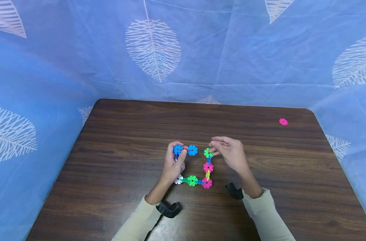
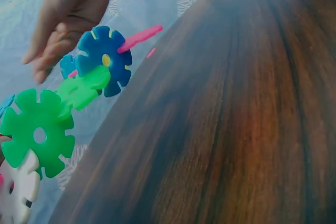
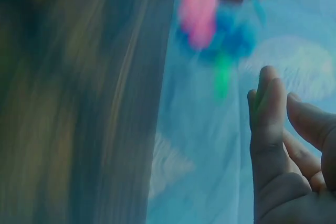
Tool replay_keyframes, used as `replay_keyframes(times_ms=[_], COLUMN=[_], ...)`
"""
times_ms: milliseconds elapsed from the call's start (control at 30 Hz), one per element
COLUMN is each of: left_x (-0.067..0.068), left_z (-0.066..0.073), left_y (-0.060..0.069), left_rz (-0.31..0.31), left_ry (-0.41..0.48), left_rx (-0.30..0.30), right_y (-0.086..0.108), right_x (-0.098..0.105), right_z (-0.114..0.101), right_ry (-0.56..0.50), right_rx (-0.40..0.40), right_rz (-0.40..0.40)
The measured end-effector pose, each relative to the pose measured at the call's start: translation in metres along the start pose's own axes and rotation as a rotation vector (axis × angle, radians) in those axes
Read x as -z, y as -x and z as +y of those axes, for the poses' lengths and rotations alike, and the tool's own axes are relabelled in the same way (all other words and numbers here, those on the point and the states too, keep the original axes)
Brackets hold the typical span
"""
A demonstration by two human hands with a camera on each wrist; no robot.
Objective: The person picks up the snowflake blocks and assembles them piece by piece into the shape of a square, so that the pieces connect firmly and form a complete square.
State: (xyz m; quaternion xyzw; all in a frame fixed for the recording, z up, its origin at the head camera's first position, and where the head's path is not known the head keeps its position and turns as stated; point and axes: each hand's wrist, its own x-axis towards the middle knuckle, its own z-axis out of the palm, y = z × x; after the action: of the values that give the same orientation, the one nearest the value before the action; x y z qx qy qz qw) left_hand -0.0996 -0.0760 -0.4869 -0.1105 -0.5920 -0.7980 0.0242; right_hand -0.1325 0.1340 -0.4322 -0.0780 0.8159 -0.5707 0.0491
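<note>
A chain of snowflake-shaped interlocking plastic discs (image 1: 192, 180) forms an open frame above the table, in blue, green, white, pink and yellow. My left hand (image 1: 172, 166) grips its upper left part, thumb pressed by the two blue discs (image 1: 192, 150). Beside the green disc (image 1: 207, 153) at the chain's upper right end is my right hand (image 1: 231, 152); the right wrist view shows its fingers apart from the blurred chain, holding nothing. Close up in the left wrist view are a green disc (image 2: 39, 132) and a white disc (image 2: 20, 190); my left hand is out of that view.
A loose pink disc (image 1: 283, 122) lies near the far right corner of the dark wooden table (image 1: 125, 124). Blue cloth (image 1: 201, 60) with white leaf prints hangs behind and at both sides. Each wrist wears a black band (image 1: 169, 210).
</note>
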Motion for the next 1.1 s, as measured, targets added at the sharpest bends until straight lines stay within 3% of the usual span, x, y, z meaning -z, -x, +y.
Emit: replay_keyframes(times_ms=[167, 400, 900, 1000, 1100], left_x=[0.004, 0.005, 0.004, 0.002, 0.000], left_z=[0.002, 0.006, 0.006, 0.006, 0.004], left_y=[-0.001, -0.001, -0.002, -0.001, 0.000], left_rz=[0.027, 0.028, 0.044, 0.045, 0.038], left_ry=[0.033, 0.048, -0.001, -0.012, -0.006], left_rx=[0.003, 0.047, 0.104, 0.121, 0.132], right_y=[-0.019, -0.045, -0.072, -0.074, -0.075], right_x=[0.031, 0.089, 0.218, 0.237, 0.252], right_z=[0.018, 0.047, 0.106, 0.111, 0.113], right_ry=[0.104, 0.434, 0.856, 0.846, 0.714], right_rx=[-0.067, -0.191, -0.501, -0.571, -0.649], right_rz=[0.020, 0.046, 0.144, 0.151, 0.140])
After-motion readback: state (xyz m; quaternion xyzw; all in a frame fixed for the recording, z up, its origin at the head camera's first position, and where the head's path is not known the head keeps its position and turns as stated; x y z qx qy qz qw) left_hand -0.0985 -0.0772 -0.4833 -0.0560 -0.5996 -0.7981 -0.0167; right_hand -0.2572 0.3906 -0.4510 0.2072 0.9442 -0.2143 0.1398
